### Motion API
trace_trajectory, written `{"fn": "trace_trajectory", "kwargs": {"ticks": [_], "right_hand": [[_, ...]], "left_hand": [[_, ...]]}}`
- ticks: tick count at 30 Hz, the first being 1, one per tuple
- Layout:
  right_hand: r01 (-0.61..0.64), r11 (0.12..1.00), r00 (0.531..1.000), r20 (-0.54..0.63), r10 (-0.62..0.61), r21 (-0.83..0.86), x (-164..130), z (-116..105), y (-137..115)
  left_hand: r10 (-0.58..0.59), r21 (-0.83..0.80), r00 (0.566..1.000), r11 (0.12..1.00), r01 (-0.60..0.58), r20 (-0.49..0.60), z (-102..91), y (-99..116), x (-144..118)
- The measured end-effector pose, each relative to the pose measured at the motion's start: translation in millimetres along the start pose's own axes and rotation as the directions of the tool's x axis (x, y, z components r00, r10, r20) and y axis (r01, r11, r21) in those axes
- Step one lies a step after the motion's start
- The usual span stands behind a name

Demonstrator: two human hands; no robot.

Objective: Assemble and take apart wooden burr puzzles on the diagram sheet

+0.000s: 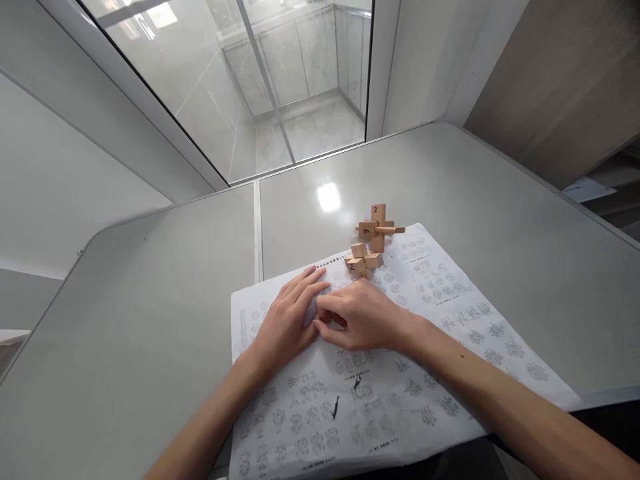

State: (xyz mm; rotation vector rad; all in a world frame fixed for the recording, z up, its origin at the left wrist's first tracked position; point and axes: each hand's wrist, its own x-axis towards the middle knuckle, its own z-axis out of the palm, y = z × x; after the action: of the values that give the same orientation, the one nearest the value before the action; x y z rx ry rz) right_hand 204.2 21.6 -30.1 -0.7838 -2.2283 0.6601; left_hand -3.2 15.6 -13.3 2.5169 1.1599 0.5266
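Note:
My left hand (287, 320) lies flat on a large printed paper sheet (440, 307), fingers stretched forward. My right hand (357, 317) rests beside it, fingers curled toward the left hand; whether it pinches anything small is hidden. Just beyond the hands stand wooden puzzle pieces marked with numbers: a low cluster (363, 261) near my right knuckles and an upright cross-shaped assembly (377, 229) behind it. Neither hand touches the wood.
The sheet covers the near part of a grey table (150, 300) with a seam down its middle. A glass partition (280, 73) rises behind the far edge. A brown panel (565, 80) stands at the right.

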Motion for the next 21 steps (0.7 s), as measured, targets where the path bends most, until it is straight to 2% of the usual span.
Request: {"fn": "trace_trajectory", "kwargs": {"ticks": [21], "right_hand": [[0.001, 1.0, 1.0, -0.006, -0.001, -0.024, 1.0, 0.0, 0.2]], "left_hand": [[0.001, -0.003, 1.0, 1.0, -0.001, 0.009, -1.4, 0.5, -0.5]]}}
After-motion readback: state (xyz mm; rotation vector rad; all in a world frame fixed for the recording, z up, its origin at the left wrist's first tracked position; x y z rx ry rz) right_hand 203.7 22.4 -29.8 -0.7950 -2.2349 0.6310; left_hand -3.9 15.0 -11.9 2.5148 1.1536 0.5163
